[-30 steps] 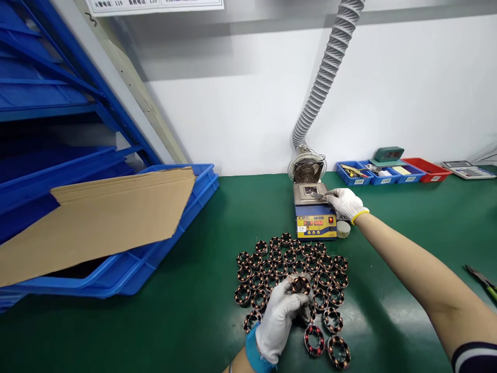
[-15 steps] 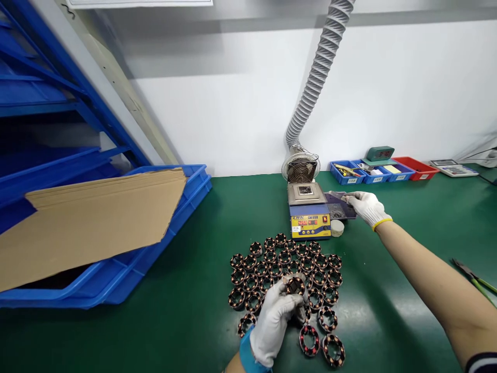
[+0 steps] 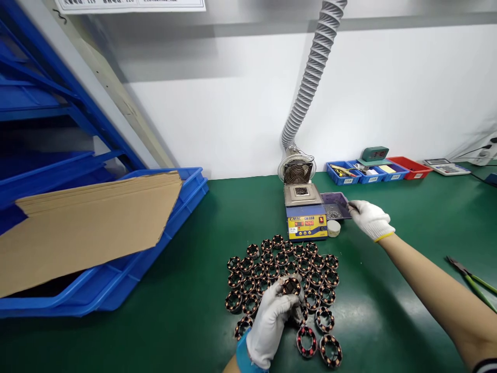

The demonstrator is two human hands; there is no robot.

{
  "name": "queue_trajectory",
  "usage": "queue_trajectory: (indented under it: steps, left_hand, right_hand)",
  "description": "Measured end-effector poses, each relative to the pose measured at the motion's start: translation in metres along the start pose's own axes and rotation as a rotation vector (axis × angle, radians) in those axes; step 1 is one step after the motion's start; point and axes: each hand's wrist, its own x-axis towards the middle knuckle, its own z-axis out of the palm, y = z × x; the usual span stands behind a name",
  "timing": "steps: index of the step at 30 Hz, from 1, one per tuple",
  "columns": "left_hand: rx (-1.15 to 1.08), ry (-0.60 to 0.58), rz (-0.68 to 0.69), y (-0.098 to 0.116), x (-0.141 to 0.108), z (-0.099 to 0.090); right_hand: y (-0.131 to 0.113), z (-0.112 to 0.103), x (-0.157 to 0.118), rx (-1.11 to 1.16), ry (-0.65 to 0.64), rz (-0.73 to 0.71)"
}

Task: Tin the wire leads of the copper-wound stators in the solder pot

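My left hand [image 3: 268, 324], in a white glove with a blue wristband, is closed around a copper-wound motor stator [image 3: 291, 286], lifted above the other stators [image 3: 250, 303] spread on the green table. My right hand [image 3: 368, 217], in a white glove with a yellow cuff, is at the right edge of a purple tray [image 3: 339, 198]. Its fingers are pinched together; what lies between them is too small to make out. Small grey bits lie in the tray. Left of it stands a solder pot [image 3: 306, 210] with a lit red display, and a round whitish tub [image 3: 333, 228] beside it.
A grey exhaust hose [image 3: 310, 72] comes down behind the solder pot. Blue bins [image 3: 344, 180] and a red bin [image 3: 417, 174] line the wall. Green-handled pliers [image 3: 468, 277] lie at right. A large blue crate [image 3: 155, 259] with cardboard [image 3: 97, 228] fills the left side.
My right hand has shifted from over the tray to its right edge, uncovering more of the tray. My left hand keeps the stator in nearly the same place. The view has shifted slightly.
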Motion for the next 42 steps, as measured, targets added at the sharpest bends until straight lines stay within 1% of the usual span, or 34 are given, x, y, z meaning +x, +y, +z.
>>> queue_trajectory:
  steps: [2, 4, 9, 11, 13, 15, 16, 17, 18, 19, 20, 21, 22, 23, 25, 27, 29, 30, 31, 34, 35, 36, 37, 40, 42]
  left_hand:
    - [0.005, -0.02, 0.013, 0.001, 0.0, 0.001]
    - [0.007, -0.037, 0.027, 0.002, -0.001, 0.002]
    - [-0.052, -0.02, 0.007, 0.002, 0.0, 0.003]
    - [-0.062, -0.026, 0.022, 0.003, 0.0, 0.002]
    - [-0.064, -0.043, 0.033, 0.006, 0.0, 0.002]
    - [-0.056, -0.075, 0.046, 0.011, -0.001, 0.003]
    - [-0.045, -0.098, 0.058, 0.015, -0.002, 0.005]
    - [-0.029, -0.127, 0.074, 0.018, -0.004, 0.007]
    - [-0.007, -0.156, 0.098, 0.023, -0.005, 0.01]
    - [0.016, -0.184, 0.125, 0.027, -0.007, 0.013]
    - [0.04, -0.21, 0.147, 0.03, -0.009, 0.017]
    - [0.069, -0.234, 0.158, 0.033, -0.011, 0.02]
    - [0.106, -0.249, 0.158, 0.036, -0.012, 0.024]
    - [0.15, -0.259, 0.144, 0.037, -0.014, 0.027]
    - [0.257, -0.278, 0.1, 0.038, -0.016, 0.032]
    - [0.34, -0.293, 0.078, 0.037, -0.019, 0.035]
    - [0.381, -0.298, 0.102, 0.035, -0.023, 0.038]
    - [0.409, -0.277, 0.154, 0.033, -0.025, 0.038]
    - [0.453, -0.238, 0.236, 0.031, -0.027, 0.039]
    - [0.639, -0.074, 0.561, 0.023, -0.029, 0.037]
    - [0.696, -0.049, 0.63, 0.02, -0.028, 0.035]
    - [0.74, -0.05, 0.663, 0.016, -0.026, 0.032]
    - [0.768, -0.065, 0.667, 0.013, -0.023, 0.029]
    - [0.787, -0.075, 0.644, 0.008, -0.016, 0.02]
    - [0.803, -0.084, 0.655, 0.007, -0.014, 0.016]
  right_hand:
    - [-0.008, -0.005, 0.001, 0.042, 0.021, -0.054]
    - [-0.021, -0.005, 0.001, 0.073, 0.027, -0.14]
    - [-0.065, 0.006, 0.003, 0.066, 0.018, -0.363]
    - [-0.079, 0.009, 0.003, 0.075, 0.02, -0.422]
    - [-0.09, 0.009, -0.006, 0.105, 0.033, -0.449]
    - [-0.099, 0.008, -0.028, 0.146, 0.056, -0.436]
    - [-0.102, 0.007, -0.045, 0.209, 0.027, -0.415]
    - [-0.106, 0.006, -0.064, 0.285, -0.028, -0.395]
    - [-0.109, 0.006, -0.085, 0.455, -0.173, -0.359]
    - [-0.111, 0.005, -0.105, 0.635, -0.367, -0.344]
    - [-0.114, 0.005, -0.124, 0.763, -0.533, -0.336]
    - [-0.116, 0.006, -0.141, 0.847, -0.649, -0.319]
    - [-0.118, 0.006, -0.153, 0.888, -0.717, -0.308]
    - [-0.119, 0.008, -0.162, 0.894, -0.74, -0.294]
    - [-0.119, 0.011, -0.171, 0.878, -0.744, -0.264]
    - [-0.116, 0.016, -0.171, 0.906, -0.771, -0.236]
    - [-0.112, 0.019, -0.169, 0.992, -0.805, -0.188]
    - [-0.11, 0.021, -0.169, 1.056, -0.797, -0.155]
    - [-0.109, 0.022, -0.169, 1.123, -0.775, -0.114]
    - [-0.111, 0.025, -0.175, 1.289, -0.696, 0.036]
    - [-0.113, 0.026, -0.178, 1.319, -0.682, 0.074]
    - [-0.116, 0.028, -0.181, 1.335, -0.68, 0.096]
    - [-0.117, 0.029, -0.184, 1.346, -0.683, 0.1]
    - [-0.12, 0.032, -0.189, 1.381, -0.715, 0.037]
    - [-0.119, 0.032, -0.189, 1.391, -0.74, -0.007]
